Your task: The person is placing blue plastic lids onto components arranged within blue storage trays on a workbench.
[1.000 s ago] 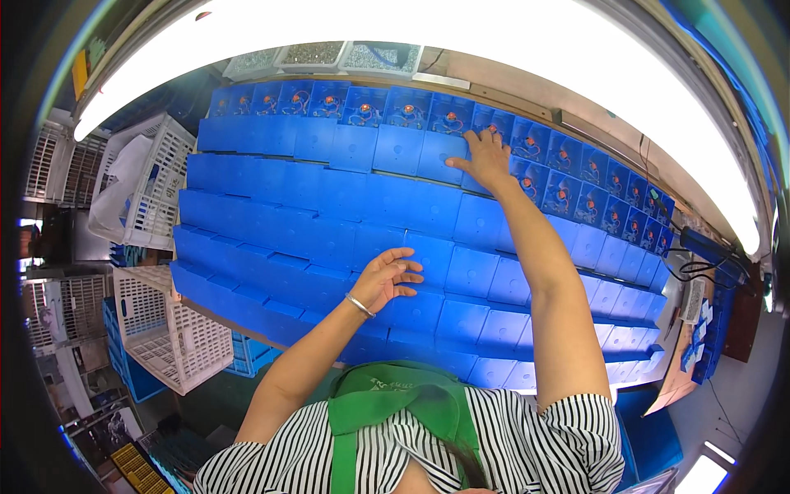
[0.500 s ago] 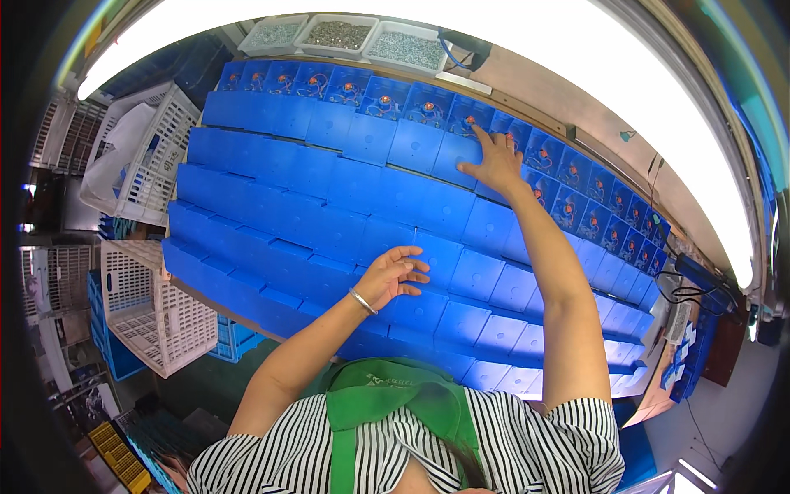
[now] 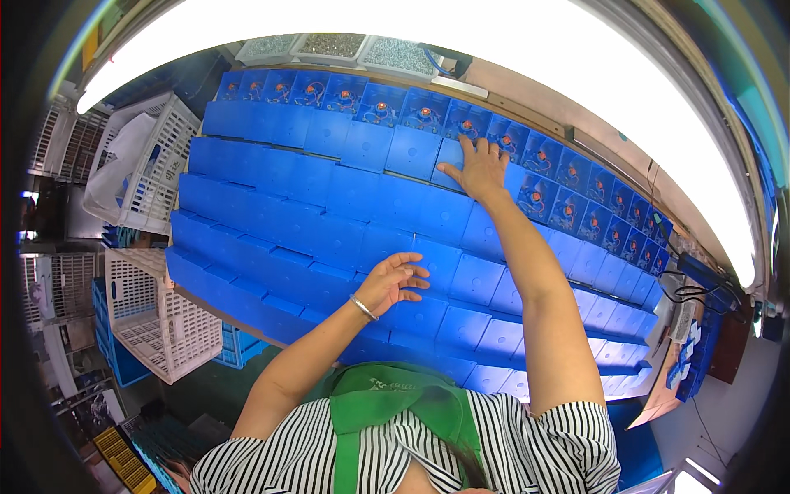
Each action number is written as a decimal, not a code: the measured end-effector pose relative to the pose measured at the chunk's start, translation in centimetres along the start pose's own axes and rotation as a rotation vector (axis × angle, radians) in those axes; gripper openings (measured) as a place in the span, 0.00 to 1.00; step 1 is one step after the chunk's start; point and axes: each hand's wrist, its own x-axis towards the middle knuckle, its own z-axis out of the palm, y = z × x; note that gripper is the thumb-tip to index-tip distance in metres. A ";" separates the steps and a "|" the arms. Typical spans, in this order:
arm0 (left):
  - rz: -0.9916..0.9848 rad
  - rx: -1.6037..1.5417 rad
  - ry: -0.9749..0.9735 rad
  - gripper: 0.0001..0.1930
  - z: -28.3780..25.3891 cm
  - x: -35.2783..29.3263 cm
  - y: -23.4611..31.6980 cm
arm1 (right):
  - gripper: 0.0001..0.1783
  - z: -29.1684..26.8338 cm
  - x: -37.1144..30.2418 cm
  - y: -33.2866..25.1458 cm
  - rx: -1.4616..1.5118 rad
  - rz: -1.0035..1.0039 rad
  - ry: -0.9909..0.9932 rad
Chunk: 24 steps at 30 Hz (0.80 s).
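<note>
Head view: my right grip (image 3: 484, 171) is spread, unclenched, at the near edge of an open blue box (image 3: 518, 130); whether it presses, I cannot tell. Flat, light fingertips seem best, clear of the box's orange-centred wiring (image 3: 507, 139). My loosely curled, empty left grip (image 3: 393, 281) hovers nearer than that box and left of it, over blue panels (image 3: 383, 198). Beyond the box runs the worktop's wooden rim (image 3: 527, 115); far left of it, a white crate (image 3: 158, 169).

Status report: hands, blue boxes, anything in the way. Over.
Left hand half-curled, nothing visible in it. Right hand spread at back-row blue boxes. Those boxes open, orange parts inside. Right hand blocks some of the view.
</note>
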 end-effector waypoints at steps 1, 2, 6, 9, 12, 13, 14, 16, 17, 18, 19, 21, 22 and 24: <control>0.005 0.004 -0.002 0.19 -0.2 0.0 -0.1 | 0.46 -0.2 0.1 -0.1 -0.011 0.006 -0.034; 0.012 0.005 -0.020 0.19 -0.4 -0.1 -0.2 | 0.46 -0.2 0.1 0.0 -0.011 0.004 -0.028; 0.002 0.000 -0.019 0.20 0.1 0.0 0.0 | 0.46 1.6 0.1 3.7 0.011 -0.181 0.087; 0.011 -0.009 -0.043 0.20 -0.2 0.0 -0.2 | 0.45 1.9 0.0 3.6 0.014 -0.228 0.130; 0.011 -0.017 -0.051 0.20 -0.4 -0.1 -0.1 | 0.43 0.5 -0.1 1.5 0.008 -0.164 0.051; 0.006 -0.015 -0.051 0.20 -0.3 -0.1 0.0 | 0.42 0.1 -0.1 1.2 0.003 -0.123 0.005; 0.001 -0.012 -0.039 0.20 -0.3 -0.2 0.1 | 0.42 0.0 -0.1 1.2 0.005 -0.118 0.004; -0.006 -0.009 -0.029 0.20 -0.2 -0.1 0.1 | 0.41 -0.1 -0.2 1.4 0.022 -0.115 -0.032; -0.002 -0.012 -0.039 0.20 -0.2 0.0 0.1 | 0.41 0.0 0.0 1.7 0.021 -0.112 -0.032; 0.004 -0.016 -0.050 0.19 -0.2 0.1 0.0 | 0.40 0.1 0.3 2.3 0.043 -0.123 -0.044; 0.006 -0.019 -0.048 0.19 -0.2 0.1 0.0 | 0.40 0.0 0.5 2.5 0.066 -0.140 -0.059; 0.009 -0.007 -0.035 0.20 -0.1 0.0 0.0 | 0.39 -0.2 0.6 2.9 0.090 -0.134 -0.089; 0.012 -0.010 -0.034 0.20 -0.2 0.0 0.0 | 0.38 -0.3 0.6 2.9 0.115 -0.122 -0.117; 0.027 -0.017 -0.047 0.19 -0.3 0.0 -0.1 | 0.39 -0.3 0.9 2.6 0.105 -0.104 -0.139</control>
